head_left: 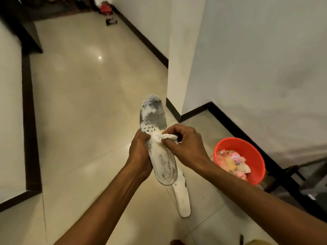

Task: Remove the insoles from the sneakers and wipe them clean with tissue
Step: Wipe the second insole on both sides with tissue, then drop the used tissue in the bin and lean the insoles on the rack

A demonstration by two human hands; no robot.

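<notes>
Left hand (139,153) grips the insole (155,119) by its edge at dead centre, toe up at twelve o'clock, right hand (186,147) pinches a balled tissue (163,137) onto its worn middle, second insole (182,197) on the floor (79,121) at six o'clock, bucket (254,152) at four.

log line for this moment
phase: wiping | left hand: grips insole | right hand: pinches tissue on insole | second insole: on floor | red bucket: floor, right

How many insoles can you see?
2. One insole is gripped by the left hand; the second insole shows below it, partly hidden, seemingly on the floor. More may be out of view.
</notes>
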